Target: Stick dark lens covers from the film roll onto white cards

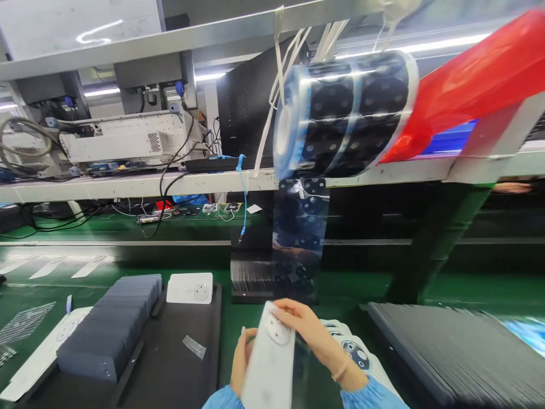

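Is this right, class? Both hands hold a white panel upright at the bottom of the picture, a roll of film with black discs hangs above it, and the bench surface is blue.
Not quite. The head view shows a green bench surface, not a blue one. The rest stands: the left hand and right hand hold the white panel, and the roll of film hangs above.

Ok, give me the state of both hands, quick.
Left hand: closed on the white panel, gripping its left edge.
Right hand: fingers on the panel's top, by its round disc; a full grip cannot be told.
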Demonstrator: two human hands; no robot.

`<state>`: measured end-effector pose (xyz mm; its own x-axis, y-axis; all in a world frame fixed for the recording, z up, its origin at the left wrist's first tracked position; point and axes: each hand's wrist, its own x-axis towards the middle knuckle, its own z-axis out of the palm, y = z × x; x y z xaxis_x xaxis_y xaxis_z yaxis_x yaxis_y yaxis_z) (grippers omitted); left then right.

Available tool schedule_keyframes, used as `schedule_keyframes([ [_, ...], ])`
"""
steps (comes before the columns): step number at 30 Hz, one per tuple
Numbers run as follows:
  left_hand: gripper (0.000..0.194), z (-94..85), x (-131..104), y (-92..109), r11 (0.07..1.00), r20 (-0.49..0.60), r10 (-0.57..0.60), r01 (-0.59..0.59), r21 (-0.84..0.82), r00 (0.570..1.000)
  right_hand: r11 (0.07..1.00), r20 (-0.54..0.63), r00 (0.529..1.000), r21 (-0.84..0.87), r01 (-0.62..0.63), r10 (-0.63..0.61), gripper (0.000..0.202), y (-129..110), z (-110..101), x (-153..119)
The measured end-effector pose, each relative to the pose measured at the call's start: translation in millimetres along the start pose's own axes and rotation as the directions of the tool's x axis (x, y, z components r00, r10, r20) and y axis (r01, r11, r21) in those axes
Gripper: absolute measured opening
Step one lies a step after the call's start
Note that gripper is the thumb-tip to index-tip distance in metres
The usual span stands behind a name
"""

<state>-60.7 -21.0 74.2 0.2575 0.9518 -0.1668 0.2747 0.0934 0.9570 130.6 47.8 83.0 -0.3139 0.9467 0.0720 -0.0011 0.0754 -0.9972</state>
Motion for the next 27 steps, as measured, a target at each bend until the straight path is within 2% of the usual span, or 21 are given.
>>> schedule_keyframes([
  [2,0.075,39.1,24,-11,0.989,0.044,0.035,-0.028,-0.146,0.998,0.998,-0.05,0.998,-0.053,-0.038,0.036,0.048,17,-8,-14],
  [3,0.07,49.9,31,-19,0.968,0.04,0.078,-0.066,-0.241,0.996,0.995,-0.074,0.997,-0.097,-0.023,0.016,0.047,25,-9,-18],
  [5,0.064,58.7,40,-33,0.922,0.026,0.155,-0.136,-0.362,0.988,0.986,-0.103,0.994,-0.164,0.017,-0.034,0.05,39,-9,-25],
  [7,0.065,57.2,42,-43,0.912,-0.039,0.146,-0.15,-0.381,0.988,0.979,-0.139,0.988,-0.198,0.04,-0.069,0.058,49,-11,-31],
  [10,0.059,49.6,43,-43,0.85,-0.214,-0.016,-0.099,-0.517,0.977,0.928,-0.212,0.97,-0.37,0.037,-0.123,0.062,59,-17,-41],
  [11,0.058,47.3,43,-41,0.806,-0.258,-0.077,-0.092,-0.585,0.963,0.88,-0.195,0.971,-0.474,0.027,-0.135,0.063,62,-19,-44],
  [13,0.058,44.3,44,-36,0.712,-0.266,-0.16,-0.076,-0.698,0.951,0.754,-0.091,0.992,-0.657,0.006,-0.086,0.071,69,-21,-48],
  [15,0.056,43.1,45,-34,0.643,-0.237,-0.187,-0.063,-0.763,0.953,0.666,0.009,1.0,-0.746,-0.005,0.017,0.079,76,-20,-49],
  [16,0.054,43.0,45,-34,0.618,-0.222,-0.19,-0.059,-0.784,0.956,0.65,0.031,0.998,-0.76,-0.012,0.055,0.078,80,-19,-49],
  [18,0.051,43.3,47,-36,0.588,-0.2,-0.182,-0.057,-0.807,0.963,0.657,0.049,0.997,-0.754,-0.006,0.064,0.073,86,-15,-49],
  [22,0.047,44.1,48,-40,0.559,-0.195,-0.21,-0.046,-0.828,0.958,0.713,0.025,1.0,-0.701,0.017,0.0,0.063,95,-11,-49],
  [27,0.043,44.6,47,-39,0.545,-0.201,-0.22,-0.051,-0.837,0.954,0.784,-0.032,0.997,-0.619,0.036,-0.072,0.029,93,-8,-50],
])
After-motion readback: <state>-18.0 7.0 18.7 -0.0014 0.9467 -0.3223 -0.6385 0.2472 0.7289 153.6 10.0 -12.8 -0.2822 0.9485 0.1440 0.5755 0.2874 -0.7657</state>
